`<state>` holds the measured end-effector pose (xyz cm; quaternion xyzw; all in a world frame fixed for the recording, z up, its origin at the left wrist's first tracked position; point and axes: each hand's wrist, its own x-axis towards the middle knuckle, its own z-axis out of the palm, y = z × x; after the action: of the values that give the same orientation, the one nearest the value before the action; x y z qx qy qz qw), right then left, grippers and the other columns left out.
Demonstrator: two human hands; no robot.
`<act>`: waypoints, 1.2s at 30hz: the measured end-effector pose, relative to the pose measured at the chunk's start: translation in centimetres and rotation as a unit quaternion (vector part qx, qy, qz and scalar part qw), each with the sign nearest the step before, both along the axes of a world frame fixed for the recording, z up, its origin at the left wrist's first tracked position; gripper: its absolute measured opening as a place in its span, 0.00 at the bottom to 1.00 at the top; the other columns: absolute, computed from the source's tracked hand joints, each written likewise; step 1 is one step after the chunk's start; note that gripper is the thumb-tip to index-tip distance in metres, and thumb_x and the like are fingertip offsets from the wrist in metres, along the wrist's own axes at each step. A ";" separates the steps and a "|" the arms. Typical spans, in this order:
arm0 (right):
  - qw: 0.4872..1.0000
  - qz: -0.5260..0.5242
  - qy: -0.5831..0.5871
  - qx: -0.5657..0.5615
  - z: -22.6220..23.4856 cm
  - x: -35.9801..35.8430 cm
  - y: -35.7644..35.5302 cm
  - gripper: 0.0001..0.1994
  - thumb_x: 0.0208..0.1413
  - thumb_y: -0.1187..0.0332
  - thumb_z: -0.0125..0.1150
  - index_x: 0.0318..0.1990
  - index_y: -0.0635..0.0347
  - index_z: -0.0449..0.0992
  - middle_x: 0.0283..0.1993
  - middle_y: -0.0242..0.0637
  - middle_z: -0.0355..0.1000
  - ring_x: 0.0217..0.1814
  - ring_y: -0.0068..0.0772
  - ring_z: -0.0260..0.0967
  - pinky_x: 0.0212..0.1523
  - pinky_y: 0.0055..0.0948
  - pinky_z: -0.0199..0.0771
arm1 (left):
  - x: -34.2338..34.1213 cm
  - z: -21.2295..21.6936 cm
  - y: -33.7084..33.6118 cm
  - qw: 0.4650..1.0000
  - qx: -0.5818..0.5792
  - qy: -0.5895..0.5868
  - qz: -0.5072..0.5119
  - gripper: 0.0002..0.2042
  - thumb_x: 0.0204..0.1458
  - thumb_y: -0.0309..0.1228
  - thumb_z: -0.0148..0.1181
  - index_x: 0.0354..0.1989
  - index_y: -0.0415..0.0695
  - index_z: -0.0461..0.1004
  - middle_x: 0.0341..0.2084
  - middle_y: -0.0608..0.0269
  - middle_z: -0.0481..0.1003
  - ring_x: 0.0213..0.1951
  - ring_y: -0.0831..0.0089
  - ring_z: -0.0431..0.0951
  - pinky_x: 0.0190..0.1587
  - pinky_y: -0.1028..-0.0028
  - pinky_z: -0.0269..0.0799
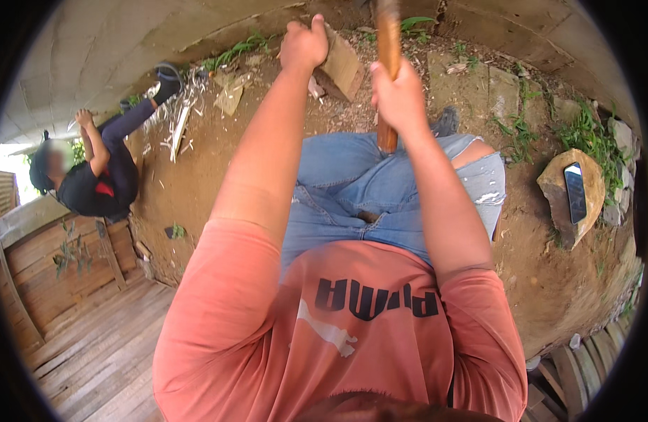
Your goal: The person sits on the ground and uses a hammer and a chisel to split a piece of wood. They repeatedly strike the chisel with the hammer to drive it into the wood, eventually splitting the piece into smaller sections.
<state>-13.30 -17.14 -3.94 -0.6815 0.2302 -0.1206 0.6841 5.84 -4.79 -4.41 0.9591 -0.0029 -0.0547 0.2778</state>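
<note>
My left hand (pixel 305 46) is closed on the upper left side of a rough wooden block (pixel 344 65), which stands tilted on the dirt in front of my knees. The fingers wrap over its far side and are partly hidden. In my right hand (pixel 400 97) is a tool with a brown wooden handle (pixel 388 49), gripped partway along. Its lower end hangs over my jeans. The upper part is blurred and runs out of the top edge, so its head cannot be made out. The block and the handle are apart.
Wood chips and pale slivers (pixel 182 126) litter the dirt ground. At the right a phone (pixel 575 191) lies on a big stone (pixel 549 186). Another person (pixel 102 165) sits at the left by the wall. Wooden planks (pixel 106 337) lie at the lower left.
</note>
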 end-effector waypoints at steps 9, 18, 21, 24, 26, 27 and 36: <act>0.961 0.089 0.164 -0.202 -6.1 -0.1 0.7 0.21 0.67 0.55 0.61 0.52 0.66 0.76 0.42 0.61 0.81 0.50 0.64 0.81 0.52 0.55 0.79 | 0.6 0.8 -0.3 1.000 0.015 -0.001 0.001 0.36 0.67 0.61 0.49 0.61 0.35 0.72 0.60 0.36 0.77 0.63 0.42 0.77 0.66 0.50 0.70; 0.997 -0.043 0.031 -0.063 -1.8 -0.4 0.0 0.18 0.68 0.58 0.61 0.51 0.67 0.76 0.37 0.54 0.80 0.41 0.54 0.83 0.44 0.49 0.80 | 0.0 0.3 -0.6 1.000 0.012 0.000 -0.002 0.36 0.67 0.61 0.48 0.63 0.36 0.72 0.61 0.36 0.77 0.64 0.42 0.76 0.66 0.50 0.70; 0.968 0.100 0.226 0.037 -3.7 -0.4 0.5 0.19 0.67 0.57 0.61 0.51 0.69 0.76 0.40 0.60 0.81 0.45 0.60 0.82 0.48 0.52 0.80 | -0.4 0.3 -0.4 1.000 0.014 -0.002 -0.004 0.36 0.67 0.61 0.48 0.62 0.35 0.72 0.60 0.36 0.77 0.64 0.41 0.76 0.66 0.50 0.70; 0.971 0.089 0.149 -0.167 -4.4 0.0 0.0 0.17 0.66 0.59 0.63 0.50 0.66 0.76 0.38 0.54 0.81 0.43 0.56 0.83 0.45 0.49 0.81 | 0.8 0.9 -0.5 1.000 0.012 -0.014 0.001 0.36 0.67 0.62 0.48 0.62 0.35 0.72 0.60 0.35 0.77 0.64 0.40 0.76 0.66 0.50 0.70; 0.979 0.012 0.083 -0.186 -1.8 -0.4 -0.2 0.17 0.66 0.59 0.63 0.49 0.67 0.76 0.37 0.53 0.81 0.41 0.57 0.83 0.43 0.49 0.80 | -0.1 0.0 -0.4 1.000 0.018 -0.023 0.000 0.36 0.67 0.62 0.48 0.61 0.35 0.72 0.59 0.35 0.77 0.64 0.40 0.76 0.66 0.50 0.70; 0.991 -0.008 0.033 -0.129 -0.3 -0.6 -0.3 0.17 0.67 0.58 0.63 0.49 0.66 0.76 0.34 0.50 0.80 0.36 0.53 0.81 0.40 0.47 0.79 | -0.1 -0.2 -0.2 1.000 0.025 -0.016 0.006 0.36 0.67 0.61 0.49 0.61 0.35 0.72 0.59 0.35 0.78 0.63 0.40 0.77 0.66 0.50 0.71; 0.954 0.096 0.200 -0.200 -6.8 -0.6 0.0 0.19 0.68 0.58 0.59 0.53 0.68 0.75 0.35 0.55 0.81 0.37 0.56 0.83 0.41 0.49 0.83 | 0.4 0.4 0.2 1.000 0.016 -0.015 0.016 0.36 0.67 0.62 0.49 0.62 0.37 0.72 0.60 0.36 0.78 0.64 0.42 0.76 0.66 0.50 0.70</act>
<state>-13.92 -17.10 -10.73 -0.8332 0.2674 0.0409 0.4823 6.23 -4.61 -4.02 0.9641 0.0089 -0.0359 0.2630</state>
